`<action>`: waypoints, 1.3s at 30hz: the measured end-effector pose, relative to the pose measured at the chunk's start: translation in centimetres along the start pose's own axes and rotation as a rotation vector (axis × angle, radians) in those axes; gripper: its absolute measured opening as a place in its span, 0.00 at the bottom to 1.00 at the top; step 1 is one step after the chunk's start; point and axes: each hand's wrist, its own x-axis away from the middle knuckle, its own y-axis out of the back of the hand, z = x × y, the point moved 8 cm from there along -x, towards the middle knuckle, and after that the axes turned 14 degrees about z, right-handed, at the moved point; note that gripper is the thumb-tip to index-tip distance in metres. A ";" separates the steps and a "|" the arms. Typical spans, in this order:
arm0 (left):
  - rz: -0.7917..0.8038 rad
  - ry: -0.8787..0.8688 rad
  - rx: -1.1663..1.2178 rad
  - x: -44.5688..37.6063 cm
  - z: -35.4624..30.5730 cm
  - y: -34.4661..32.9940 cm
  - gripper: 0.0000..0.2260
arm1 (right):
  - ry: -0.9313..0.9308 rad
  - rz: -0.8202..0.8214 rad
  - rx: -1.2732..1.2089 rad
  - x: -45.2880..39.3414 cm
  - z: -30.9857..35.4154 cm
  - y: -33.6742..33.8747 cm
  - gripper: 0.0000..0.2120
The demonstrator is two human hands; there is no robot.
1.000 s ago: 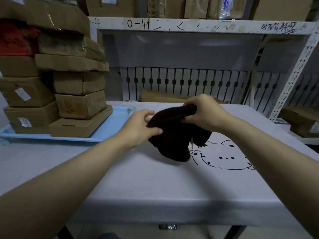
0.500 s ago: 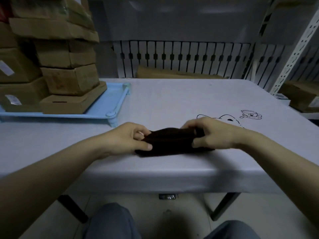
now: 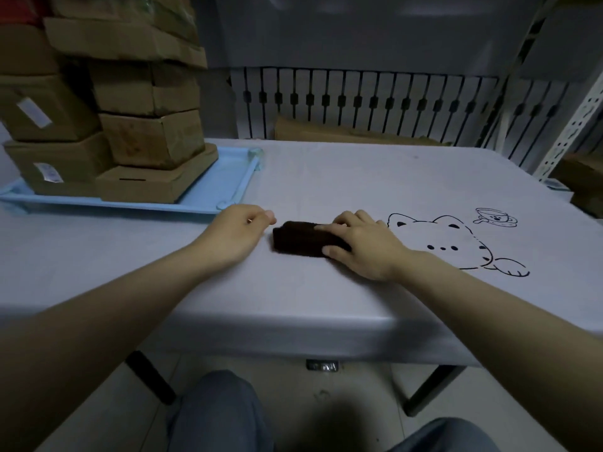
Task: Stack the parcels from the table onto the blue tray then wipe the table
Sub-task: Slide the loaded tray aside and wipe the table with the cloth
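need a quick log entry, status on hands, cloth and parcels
Right hand grips folded dark cloth on table. Left hand loosely curled beside it, holding nothing. Parcels stacked on blue tray. Nothing in the way.

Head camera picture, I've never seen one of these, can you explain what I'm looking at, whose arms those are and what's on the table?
There is no machine here. The picture comes from one wide-angle camera worn on a person's head, looking forward and down, so the two bare arms reaching in from the bottom belong to the wearer. Their knees show below the table edge.

The right hand lies over a folded dark cloth on the grey table, its fingers on top and the thumb at the near edge. The left hand rests on the table just left of the cloth, loosely curled, holding nothing.

At the far left sits a blue tray stacked with cardboard parcels. A cat drawing is printed on the table to the right. Shelving stands behind.
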 end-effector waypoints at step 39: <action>-0.013 0.174 0.944 0.1 3.9 6.2 0.20 | -0.081 -0.071 -1.746 -6.7 11.1 5.8 0.10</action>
